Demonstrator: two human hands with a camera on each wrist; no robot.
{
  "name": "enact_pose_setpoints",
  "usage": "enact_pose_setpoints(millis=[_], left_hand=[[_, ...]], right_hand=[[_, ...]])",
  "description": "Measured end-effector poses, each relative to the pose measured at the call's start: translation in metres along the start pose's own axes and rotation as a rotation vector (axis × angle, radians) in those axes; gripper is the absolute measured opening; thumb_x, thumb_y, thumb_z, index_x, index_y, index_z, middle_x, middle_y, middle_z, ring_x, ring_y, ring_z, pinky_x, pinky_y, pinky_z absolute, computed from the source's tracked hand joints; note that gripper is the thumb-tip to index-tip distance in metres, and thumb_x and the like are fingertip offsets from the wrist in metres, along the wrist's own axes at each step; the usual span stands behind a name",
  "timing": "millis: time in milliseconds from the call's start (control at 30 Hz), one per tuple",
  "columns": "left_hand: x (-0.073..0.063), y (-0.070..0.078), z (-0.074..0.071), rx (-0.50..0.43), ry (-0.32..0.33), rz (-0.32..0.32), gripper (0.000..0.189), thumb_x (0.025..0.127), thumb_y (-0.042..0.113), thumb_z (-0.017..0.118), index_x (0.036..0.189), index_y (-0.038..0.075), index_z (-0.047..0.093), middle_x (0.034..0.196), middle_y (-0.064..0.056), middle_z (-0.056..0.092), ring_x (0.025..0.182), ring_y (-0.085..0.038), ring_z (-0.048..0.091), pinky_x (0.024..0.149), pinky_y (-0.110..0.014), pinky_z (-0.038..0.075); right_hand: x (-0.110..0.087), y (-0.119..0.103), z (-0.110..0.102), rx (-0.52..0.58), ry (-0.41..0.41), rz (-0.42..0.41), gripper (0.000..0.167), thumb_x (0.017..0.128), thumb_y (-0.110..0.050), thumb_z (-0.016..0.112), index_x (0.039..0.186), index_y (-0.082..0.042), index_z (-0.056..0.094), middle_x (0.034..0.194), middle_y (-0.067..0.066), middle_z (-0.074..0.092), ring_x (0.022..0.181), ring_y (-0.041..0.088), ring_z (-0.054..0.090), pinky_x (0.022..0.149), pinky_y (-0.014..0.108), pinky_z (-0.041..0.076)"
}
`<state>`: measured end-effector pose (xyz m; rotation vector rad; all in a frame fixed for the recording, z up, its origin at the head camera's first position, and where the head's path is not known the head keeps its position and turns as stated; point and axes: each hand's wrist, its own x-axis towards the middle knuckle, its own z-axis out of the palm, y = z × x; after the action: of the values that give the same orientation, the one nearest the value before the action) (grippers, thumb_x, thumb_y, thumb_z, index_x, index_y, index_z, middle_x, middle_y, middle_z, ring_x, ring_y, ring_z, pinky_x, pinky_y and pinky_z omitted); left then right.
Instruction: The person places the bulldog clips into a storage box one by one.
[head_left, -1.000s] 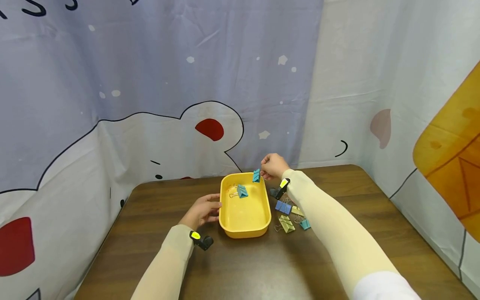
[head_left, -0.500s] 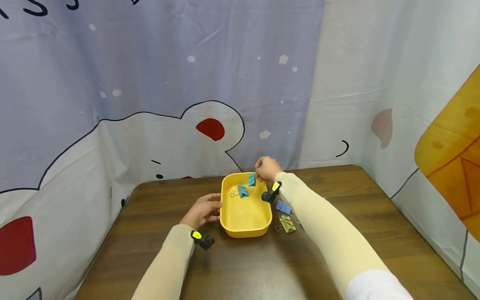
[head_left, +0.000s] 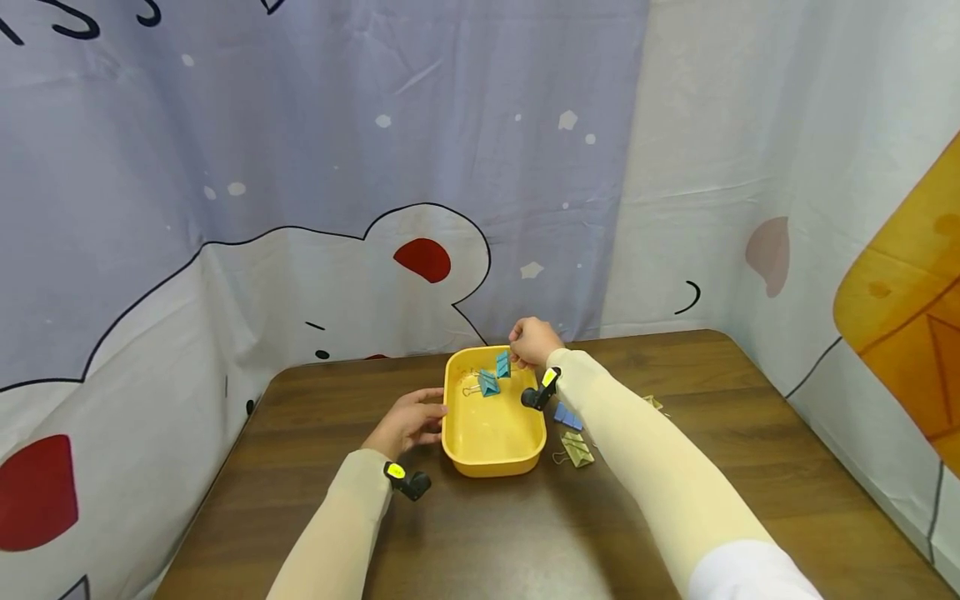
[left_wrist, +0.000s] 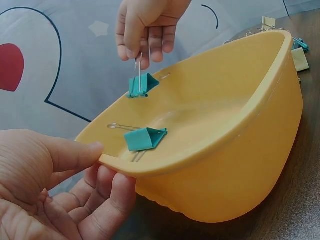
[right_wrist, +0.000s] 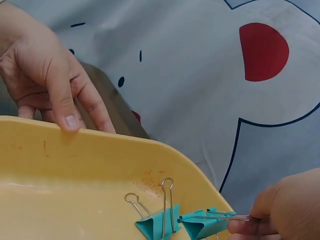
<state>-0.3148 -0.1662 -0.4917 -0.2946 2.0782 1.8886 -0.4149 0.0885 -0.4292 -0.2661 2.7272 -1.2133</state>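
My right hand [head_left: 536,342] pinches a teal binder clip [left_wrist: 143,85] by its wire handle, so the clip hangs over the far part of a yellow plastic bin [head_left: 491,446]. A second teal binder clip [left_wrist: 145,139] lies on the bin's floor with its wire handles spread. In the right wrist view the held clip [right_wrist: 202,226] is close beside the lying clip [right_wrist: 159,223]; I cannot tell whether they touch. At the bin's left side my left hand [head_left: 408,422] grips the rim, thumb [left_wrist: 82,154] on top and fingers [left_wrist: 117,197] against the outer wall.
Right of the bin, on the brown wooden table [head_left: 480,542], lie a blue binder clip [head_left: 567,416] and a yellow-green binder clip [head_left: 577,449]. More clips [left_wrist: 300,57] are partly hidden by the right arm. A printed curtain [head_left: 337,150] hangs behind the table.
My right hand has moved left and slightly down, carrying the teal binder clip from the bin's far right corner to over its inside. The left hand keeps its grip on the rim.
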Motion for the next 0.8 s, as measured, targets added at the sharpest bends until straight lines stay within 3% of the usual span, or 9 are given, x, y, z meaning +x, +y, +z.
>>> enact_pose_setpoints(millis=[367,667,800], left_hand=[[0.001,-0.003,-0.001,-0.011,-0.007,0.002,0.05,0.099,0.008,0.063,0.148,0.007,0.049,0.117,-0.022,0.062,0.089,-0.025,0.066,0.074,-0.037,0.062],[0.002,-0.003,-0.002,-0.003,0.008,-0.013,0.048,0.099,0.01,0.065,0.145,0.011,0.053,0.117,-0.02,0.062,0.089,-0.025,0.065,0.075,-0.037,0.062],[0.002,-0.002,-0.002,-0.004,0.01,-0.012,0.049,0.099,0.01,0.065,0.145,0.011,0.053,0.114,-0.018,0.062,0.086,-0.023,0.065,0.074,-0.036,0.062]], right_hand=[[0.002,0.005,0.008,-0.064,0.006,0.024,0.005,0.093,-0.002,0.057,0.096,-0.003,0.062,0.092,0.023,0.073,0.056,0.023,0.065,0.043,0.025,0.048],[0.0,0.005,0.014,-0.132,-0.007,0.037,0.006,0.098,-0.006,0.056,0.097,-0.007,0.062,0.093,0.02,0.074,0.078,0.037,0.071,0.045,0.026,0.046],[0.001,0.005,0.016,-0.151,-0.006,0.027,0.006,0.098,-0.006,0.056,0.097,-0.007,0.062,0.092,0.018,0.074,0.079,0.037,0.072,0.045,0.026,0.045]])
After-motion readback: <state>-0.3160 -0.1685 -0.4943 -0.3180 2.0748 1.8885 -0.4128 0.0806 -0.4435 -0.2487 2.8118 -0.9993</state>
